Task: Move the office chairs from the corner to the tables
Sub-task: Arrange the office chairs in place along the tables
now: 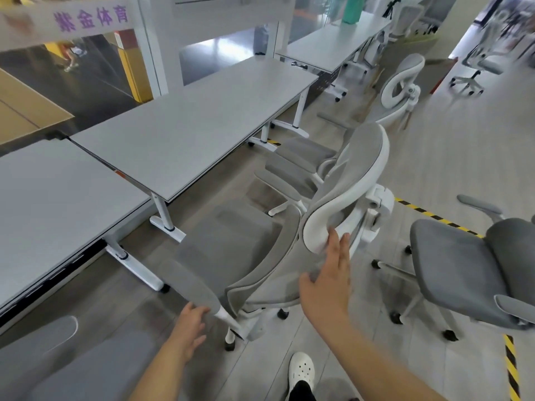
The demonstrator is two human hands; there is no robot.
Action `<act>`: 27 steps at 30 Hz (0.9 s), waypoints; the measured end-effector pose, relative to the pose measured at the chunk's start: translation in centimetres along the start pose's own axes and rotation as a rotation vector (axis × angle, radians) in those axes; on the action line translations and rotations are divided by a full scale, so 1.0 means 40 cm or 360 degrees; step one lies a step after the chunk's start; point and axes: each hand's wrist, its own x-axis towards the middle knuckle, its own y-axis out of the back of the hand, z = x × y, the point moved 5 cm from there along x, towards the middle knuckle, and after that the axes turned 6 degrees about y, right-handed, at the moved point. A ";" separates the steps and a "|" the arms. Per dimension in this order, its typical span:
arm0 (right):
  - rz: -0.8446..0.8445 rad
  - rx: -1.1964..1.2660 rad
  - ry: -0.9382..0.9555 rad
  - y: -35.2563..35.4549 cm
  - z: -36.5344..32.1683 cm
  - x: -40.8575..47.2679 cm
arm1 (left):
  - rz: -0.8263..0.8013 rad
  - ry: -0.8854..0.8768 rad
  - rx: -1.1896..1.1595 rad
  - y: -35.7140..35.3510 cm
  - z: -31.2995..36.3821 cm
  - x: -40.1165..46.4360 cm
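Reaching low, the left hand (189, 328) curls loosely at the armrest (191, 285), while the right hand (327, 282) lies flat and open against the chair (260, 256), gripping nothing. That chair faces the table (188, 125) and looks nearly parked. Beyond it, another chair (301, 160) is at the same table. To the right, a third chair (463, 273) stands loose, seemingly unplaced.

You face a pale plank floor (451, 157) crossed by yellow-black tape (437, 217). Beyond the tape stands a glass partition (202, 57) with purple lettering, perhaps overlooking a lower hall.
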 end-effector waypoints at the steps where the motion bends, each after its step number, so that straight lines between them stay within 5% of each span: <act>1: -0.0030 0.0017 0.0025 0.011 -0.005 -0.020 | 0.0006 -0.0041 -0.0008 0.005 0.005 -0.021; 6: -0.0136 -0.0032 0.0705 0.019 -0.071 -0.215 | -0.0003 -0.0344 -0.0063 0.040 0.014 -0.135; 12: -0.0757 -0.0211 0.1138 -0.141 -0.158 -0.296 | 0.0182 -0.0705 -0.0211 0.167 -0.037 -0.312; 21: -0.1476 -0.0159 0.1473 -0.351 -0.337 -0.398 | 0.0761 -0.0584 -0.0727 0.438 -0.294 -0.458; 27: -0.1988 0.0014 0.1517 -0.469 -0.394 -0.540 | 0.1309 -0.0329 -0.1116 0.438 -0.564 -0.726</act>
